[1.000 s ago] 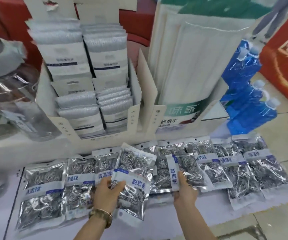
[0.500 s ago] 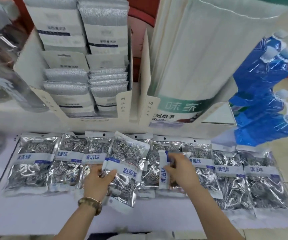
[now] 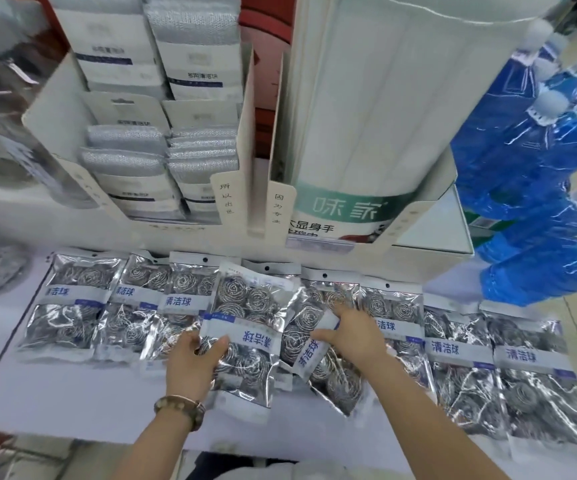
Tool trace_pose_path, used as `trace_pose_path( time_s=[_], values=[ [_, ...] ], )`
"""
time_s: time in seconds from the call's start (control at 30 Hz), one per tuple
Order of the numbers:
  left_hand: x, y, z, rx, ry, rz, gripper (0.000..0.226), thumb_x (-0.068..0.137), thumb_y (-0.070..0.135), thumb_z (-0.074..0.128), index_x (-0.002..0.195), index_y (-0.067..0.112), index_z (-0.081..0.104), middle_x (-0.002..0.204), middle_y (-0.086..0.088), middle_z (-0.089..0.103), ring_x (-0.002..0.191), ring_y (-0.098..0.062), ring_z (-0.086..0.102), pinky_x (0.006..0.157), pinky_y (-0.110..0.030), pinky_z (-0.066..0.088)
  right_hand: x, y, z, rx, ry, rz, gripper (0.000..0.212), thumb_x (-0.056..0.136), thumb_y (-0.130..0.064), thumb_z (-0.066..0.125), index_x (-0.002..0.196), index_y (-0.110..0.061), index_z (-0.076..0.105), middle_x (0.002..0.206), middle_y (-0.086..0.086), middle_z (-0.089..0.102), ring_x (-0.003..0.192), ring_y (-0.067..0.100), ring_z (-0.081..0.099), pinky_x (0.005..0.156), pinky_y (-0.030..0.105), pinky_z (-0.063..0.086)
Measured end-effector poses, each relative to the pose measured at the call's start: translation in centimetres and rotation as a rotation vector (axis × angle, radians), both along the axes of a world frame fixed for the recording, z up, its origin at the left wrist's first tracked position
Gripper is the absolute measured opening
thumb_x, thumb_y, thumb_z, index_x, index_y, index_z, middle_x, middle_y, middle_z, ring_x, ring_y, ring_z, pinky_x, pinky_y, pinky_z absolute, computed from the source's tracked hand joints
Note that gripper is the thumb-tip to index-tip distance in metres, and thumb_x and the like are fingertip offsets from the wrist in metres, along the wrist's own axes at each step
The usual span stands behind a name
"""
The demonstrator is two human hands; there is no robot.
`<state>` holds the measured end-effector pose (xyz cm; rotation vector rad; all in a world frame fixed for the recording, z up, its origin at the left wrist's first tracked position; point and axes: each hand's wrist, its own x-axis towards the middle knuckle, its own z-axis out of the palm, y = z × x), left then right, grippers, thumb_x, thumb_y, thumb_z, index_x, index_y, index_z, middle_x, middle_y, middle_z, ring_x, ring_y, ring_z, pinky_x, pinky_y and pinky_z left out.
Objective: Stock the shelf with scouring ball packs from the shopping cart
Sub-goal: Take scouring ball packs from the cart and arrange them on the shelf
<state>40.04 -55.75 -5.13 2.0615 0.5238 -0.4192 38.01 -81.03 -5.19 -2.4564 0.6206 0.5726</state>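
Two askew clear-plastic packs of steel scouring balls (image 3: 242, 299) lie mid-row on the shelf (image 3: 72, 403) below the white cardboard display box (image 3: 56, 109), left fingers (image 3: 217, 346) curled round the upside-down pack (image 3: 249, 368), right fingers (image 3: 344, 313) pinching the tilted pack (image 3: 309, 355), probably to straighten both.

- Brown beaded bracelet (image 3: 180, 408) there on the wrist behind the left hand (image 3: 190, 362), lower centre of frame.
- Left forearm (image 3: 155, 445) and right forearm (image 3: 429, 420) bare to the bottom edge.

Single head cam, wide-angle, faces fwd & down, close over the shelf (image 3: 72, 403) in lower frame; cardboard display boxes (image 3: 55, 109) fill upper frame, edges bowed by lens.
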Motion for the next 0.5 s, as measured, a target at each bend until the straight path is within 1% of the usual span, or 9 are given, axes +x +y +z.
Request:
trace_pose_path(
  time_s=[0.07,0.17,0.27,0.3,0.37,0.43,0.47,0.5],
  values=[
    [-0.2,-0.6,0.2,-0.009,-0.003,-0.012,0.060,0.080,0.028,0.071,0.126,-0.003,0.047,0.130,-0.019,0.051,0.118,-0.032,0.049,0.096,-0.039,0.037,-2.0,-0.7,0.2,0.080,-0.089,-0.191,0.033,0.076,-0.046,0.073,0.090,-0.019,0.060,0.072,-0.005,0.063,0.058,0.009,0.057,0.049,0.024,0.040],
    [-0.5,-1.6,0.4,-0.054,-0.004,-0.020,0.059,0.081,0.026,0.069,0.127,-0.003,0.046,0.133,-0.020,0.049,0.120,-0.033,0.047,0.098,-0.039,0.036,-5.0,-3.1,0.6,0.162,-0.275,-0.536,0.027,0.078,-0.035,0.074,0.086,-0.012,0.063,0.068,0.002,0.063,0.056,0.017,0.054,0.050,0.029,0.040],
    [-1.0,-2.6,0.4,-0.066,0.006,-0.045,0.058,0.081,0.028,0.070,0.125,-0.002,0.048,0.132,-0.019,0.050,0.119,-0.032,0.048,0.097,-0.040,0.036,-6.4,-6.2,0.8,0.217,-0.368,-0.758,0.029,0.080,-0.028,0.074,0.089,-0.002,0.065,0.066,0.004,0.062,0.053,0.015,0.050,0.047,0.026,0.037],
    [-1.1,-3.0,0.4,-0.071,0.005,-0.053,0.057,0.080,0.028,0.070,0.124,-0.002,0.048,0.131,-0.018,0.050,0.118,-0.032,0.048,0.097,-0.040,0.037,-6.4,-7.1,0.6,0.225,-0.376,-0.787,0.029,0.081,-0.028,0.074,0.089,-0.001,0.066,0.066,0.004,0.062,0.053,0.015,0.050,0.047,0.025,0.038],
    [-1.4,-3.8,0.6,-0.076,0.013,-0.058,0.057,0.080,0.028,0.070,0.124,-0.001,0.049,0.130,-0.018,0.051,0.117,-0.031,0.049,0.097,-0.039,0.038,-6.1,-8.3,0.2,0.204,-0.344,-0.779,0.028,0.081,-0.029,0.074,0.089,-0.002,0.066,0.064,0.002,0.060,0.051,0.014,0.050,0.045,0.024,0.041],
    [-1.6,-4.5,0.8,-0.075,0.017,-0.071,0.054,0.080,0.026,0.070,0.122,-0.002,0.049,0.128,-0.017,0.052,0.116,-0.030,0.049,0.093,-0.036,0.037,-5.8,-8.9,-0.5,0.186,-0.324,-0.752,0.030,0.082,-0.030,0.073,0.090,-0.002,0.066,0.063,0.001,0.059,0.048,0.013,0.047,0.039,0.019,0.037],
    [-1.6,-4.7,0.9,-0.079,0.021,-0.078,0.053,0.080,0.026,0.071,0.121,-0.001,0.050,0.127,-0.017,0.052,0.115,-0.030,0.049,0.092,-0.035,0.037,-5.6,-8.9,-0.9,0.168,-0.327,-0.749,0.033,0.082,-0.032,0.072,0.092,-0.002,0.065,0.065,0.001,0.059,0.051,0.014,0.048,0.041,0.021,0.037],
    [-1.6,-5.0,0.9,-0.090,0.021,-0.084,0.054,0.079,0.026,0.071,0.122,0.000,0.050,0.127,-0.016,0.052,0.115,-0.029,0.050,0.091,-0.034,0.037,-5.5,-9.0,-1.3,0.137,-0.317,-0.745,0.036,0.082,-0.034,0.072,0.096,-0.002,0.064,0.069,0.001,0.059,0.056,0.016,0.051,0.048,0.023,0.038]
  ],
)
